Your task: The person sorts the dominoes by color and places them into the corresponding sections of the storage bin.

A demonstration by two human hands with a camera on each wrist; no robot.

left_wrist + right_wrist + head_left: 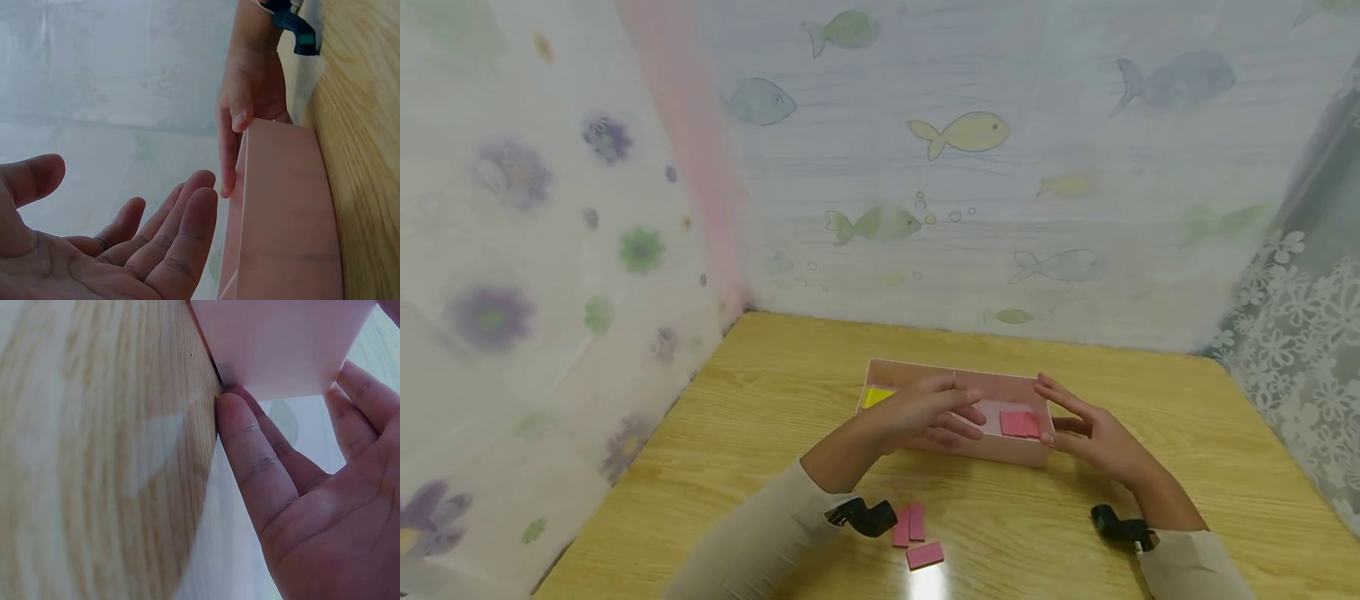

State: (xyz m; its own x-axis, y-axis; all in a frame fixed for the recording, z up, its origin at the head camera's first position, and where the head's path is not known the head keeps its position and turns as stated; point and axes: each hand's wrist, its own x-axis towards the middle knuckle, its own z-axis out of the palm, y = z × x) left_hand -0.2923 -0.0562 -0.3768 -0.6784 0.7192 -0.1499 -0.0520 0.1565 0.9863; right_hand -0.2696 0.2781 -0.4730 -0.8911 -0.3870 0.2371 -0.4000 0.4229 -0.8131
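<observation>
The box (992,450) sits on the table, pink tiles (1019,424) at its right end and a yellow piece (877,397) at its left, a split that seems to keep the colours apart. The right hand (1097,437) grips the box's right end, thumb and fingers spread to its two corners, probably to steady it. The left hand (928,412) hangs over the box, thumb away from loosely bent fingers, pinching nothing. Three loose tiles (925,555) lie nearer the person than the box, presumably for easy reach.
</observation>
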